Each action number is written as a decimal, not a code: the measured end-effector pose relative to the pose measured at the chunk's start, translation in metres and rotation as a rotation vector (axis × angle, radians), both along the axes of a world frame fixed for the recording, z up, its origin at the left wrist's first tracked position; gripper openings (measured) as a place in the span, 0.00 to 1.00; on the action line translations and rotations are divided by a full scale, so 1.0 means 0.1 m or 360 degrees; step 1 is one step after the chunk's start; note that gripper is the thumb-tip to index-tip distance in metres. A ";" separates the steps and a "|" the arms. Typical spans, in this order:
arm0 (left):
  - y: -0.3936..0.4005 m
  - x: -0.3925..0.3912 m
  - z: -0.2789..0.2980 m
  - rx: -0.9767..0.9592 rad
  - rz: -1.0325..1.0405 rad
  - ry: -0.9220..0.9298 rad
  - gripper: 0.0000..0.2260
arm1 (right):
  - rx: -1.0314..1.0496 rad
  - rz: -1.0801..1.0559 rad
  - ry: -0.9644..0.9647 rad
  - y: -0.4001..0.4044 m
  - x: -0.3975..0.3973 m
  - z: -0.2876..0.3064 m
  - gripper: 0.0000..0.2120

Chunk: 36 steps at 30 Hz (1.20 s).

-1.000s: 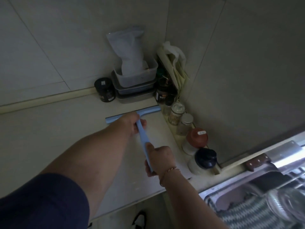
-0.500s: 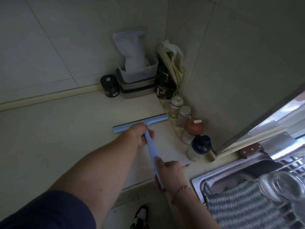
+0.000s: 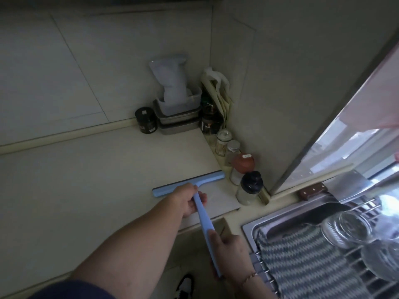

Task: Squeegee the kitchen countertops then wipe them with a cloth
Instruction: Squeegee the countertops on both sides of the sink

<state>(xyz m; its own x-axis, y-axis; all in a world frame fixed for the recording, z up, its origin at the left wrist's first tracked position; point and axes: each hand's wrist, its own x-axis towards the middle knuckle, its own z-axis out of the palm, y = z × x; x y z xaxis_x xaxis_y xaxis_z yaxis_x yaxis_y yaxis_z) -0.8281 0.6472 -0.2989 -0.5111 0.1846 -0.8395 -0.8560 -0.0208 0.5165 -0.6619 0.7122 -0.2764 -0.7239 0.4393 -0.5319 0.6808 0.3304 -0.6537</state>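
Both hands, left [image 3: 188, 199] and right [image 3: 230, 254], grip the squeegee [image 3: 190, 184] near the counter [image 3: 86, 180] edge beside the sink [image 3: 254, 225]; wiping seemingly remains, no loose cloth visible.

My light-blue plastic T-shaped squeegee [image 3: 195, 192] lies with its long blade flat on the pale cream countertop [image 3: 86, 180], near the front edge, blade running left to right and tilted slightly upward at the right. Its slim handle slopes back toward me past the counter's edge.
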 end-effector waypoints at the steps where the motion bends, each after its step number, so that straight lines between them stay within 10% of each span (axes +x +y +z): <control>1: 0.00 0.04 0.01 0.0000 -0.0008 -0.0008 0.12 | 0.0012 -0.0005 -0.0003 -0.01 0.05 -0.01 0.29; 18: -0.06 0.32 0.06 0.0204 0.0119 -0.0125 0.10 | 0.0075 -0.0191 -0.0110 -0.13 0.22 0.45 0.21; 36: -0.40 -2.20 0.05 0.0162 0.0047 0.0202 0.07 | -0.0599 -0.0219 0.0197 -0.40 -2.25 0.01 0.21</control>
<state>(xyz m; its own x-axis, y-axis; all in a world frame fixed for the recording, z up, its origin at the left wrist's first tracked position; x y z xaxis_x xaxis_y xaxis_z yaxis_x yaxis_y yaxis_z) -1.0482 0.6068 -0.2940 -0.6183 0.2484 -0.7457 -0.7823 -0.1028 0.6144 -0.8872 0.6726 -0.2754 -0.7408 0.3278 -0.5863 0.6105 -0.0355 -0.7912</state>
